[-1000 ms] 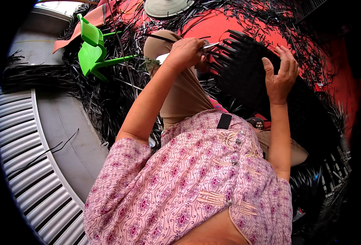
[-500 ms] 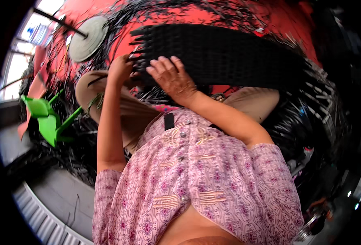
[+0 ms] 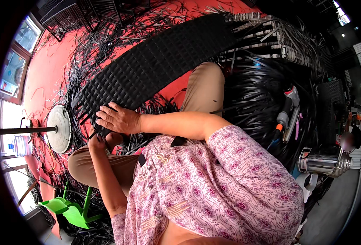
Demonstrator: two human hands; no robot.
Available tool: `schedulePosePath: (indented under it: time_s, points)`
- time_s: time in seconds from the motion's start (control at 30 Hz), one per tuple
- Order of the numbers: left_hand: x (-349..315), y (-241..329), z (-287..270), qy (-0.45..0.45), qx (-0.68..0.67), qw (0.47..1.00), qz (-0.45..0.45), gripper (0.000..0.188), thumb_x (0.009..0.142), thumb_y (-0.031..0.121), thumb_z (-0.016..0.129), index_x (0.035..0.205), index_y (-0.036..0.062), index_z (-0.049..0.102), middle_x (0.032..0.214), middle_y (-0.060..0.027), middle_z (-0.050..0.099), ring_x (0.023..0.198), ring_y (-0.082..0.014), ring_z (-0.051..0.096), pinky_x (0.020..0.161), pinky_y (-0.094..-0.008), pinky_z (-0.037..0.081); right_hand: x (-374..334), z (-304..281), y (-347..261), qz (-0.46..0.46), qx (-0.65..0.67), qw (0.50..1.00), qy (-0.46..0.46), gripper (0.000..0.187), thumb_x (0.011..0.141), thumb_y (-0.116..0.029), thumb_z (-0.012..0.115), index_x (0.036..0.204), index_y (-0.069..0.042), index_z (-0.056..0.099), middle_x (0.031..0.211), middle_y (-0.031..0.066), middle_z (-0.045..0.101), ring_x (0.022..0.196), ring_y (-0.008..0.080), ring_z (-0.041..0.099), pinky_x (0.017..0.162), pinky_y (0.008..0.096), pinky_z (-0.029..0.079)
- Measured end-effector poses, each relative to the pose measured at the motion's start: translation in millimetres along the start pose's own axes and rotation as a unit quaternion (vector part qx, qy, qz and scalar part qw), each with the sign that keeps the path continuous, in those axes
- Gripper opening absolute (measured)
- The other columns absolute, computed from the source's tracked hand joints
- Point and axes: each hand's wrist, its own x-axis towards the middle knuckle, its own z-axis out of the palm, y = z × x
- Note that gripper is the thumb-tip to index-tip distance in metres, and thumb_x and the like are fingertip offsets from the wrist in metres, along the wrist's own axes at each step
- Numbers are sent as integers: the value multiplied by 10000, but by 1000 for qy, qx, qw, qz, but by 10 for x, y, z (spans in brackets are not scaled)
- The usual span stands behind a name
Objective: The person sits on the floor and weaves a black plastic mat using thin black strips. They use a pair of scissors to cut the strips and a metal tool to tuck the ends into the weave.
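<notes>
A long black woven panel (image 3: 148, 67) of flat plastic strips slants from my lap up toward the far right. Loose strip ends stick out along its near left end. My right hand (image 3: 119, 118) lies on top of that end, fingers stretched over the weave. Just below it, at the panel's edge, my left hand (image 3: 100, 143) is closed with its fingers curled round a short black strip end (image 3: 92, 134). Its fingertips are partly hidden.
Loose black strips (image 3: 86, 57) litter the red floor (image 3: 50, 69). Left of me are a round grey base with a pole (image 3: 59, 128) and a green plastic dustpan (image 3: 75, 214). At right lie a big strip heap (image 3: 250, 98), a power tool (image 3: 284, 112) and a steel container (image 3: 321, 161).
My view has turned, so the panel now slants and its far end shows. Both hands remain at the panel's left end, the right one lying flatter across it.
</notes>
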Motion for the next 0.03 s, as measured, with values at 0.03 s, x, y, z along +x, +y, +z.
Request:
schedulePosePath:
  time_s: [0.03]
  points:
    - [19, -54, -38, -2, 2, 1000, 2, 345, 994, 239, 593, 1288, 62, 631, 1173, -158, 700, 1151, -295, 676, 1002, -452, 547, 21, 13, 43, 5, -3, 1000, 3, 423, 979, -286, 505, 1350, -103, 593, 1407, 125, 576, 1330, 330, 520, 1109, 512, 404]
